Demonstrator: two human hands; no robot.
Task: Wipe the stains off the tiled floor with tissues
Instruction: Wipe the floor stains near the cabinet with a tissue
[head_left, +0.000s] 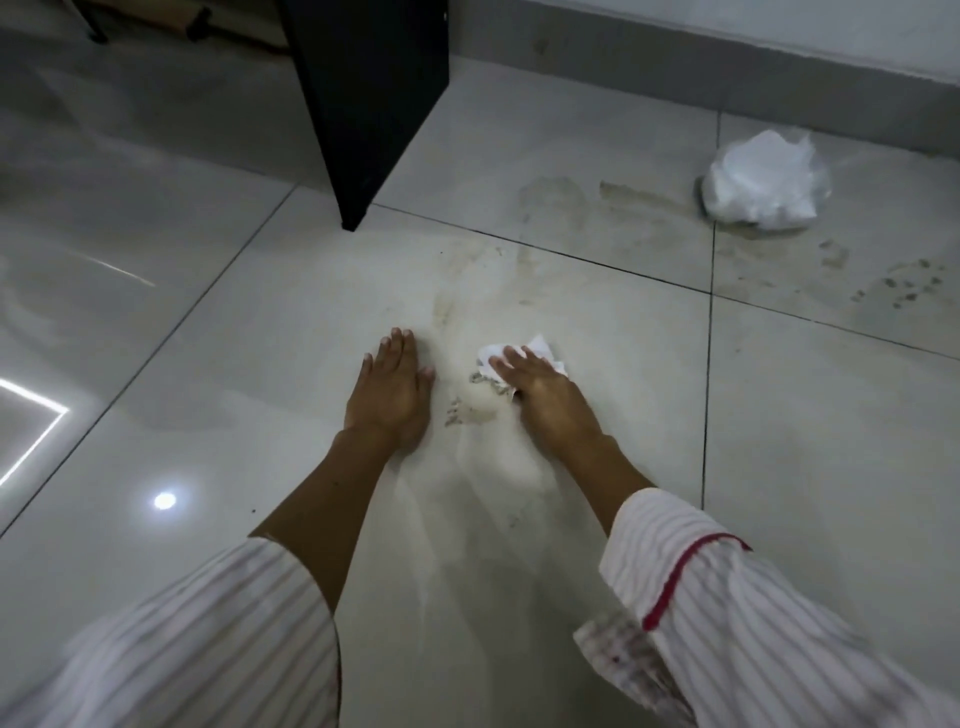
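My right hand (545, 389) presses a crumpled white tissue (537, 347) flat against the pale tiled floor (260, 364); only the tissue's far edges show past my fingers. A brown gritty stain (475, 400) lies just left of that hand, between both hands. My left hand (392, 387) rests palm down on the tile with fingers spread, holding nothing. Fainter smears (467, 291) spread beyond the hands. More dirty marks (904, 283) and a long streak (639, 200) lie on the tiles at the far right.
A clear plastic bag of white tissues (761, 182) sits on the floor at the far right near the grey skirting (675, 67). A black furniture panel (374, 98) stands ahead, its corner reaching the floor. Dark legs (98, 21) show at the far left.
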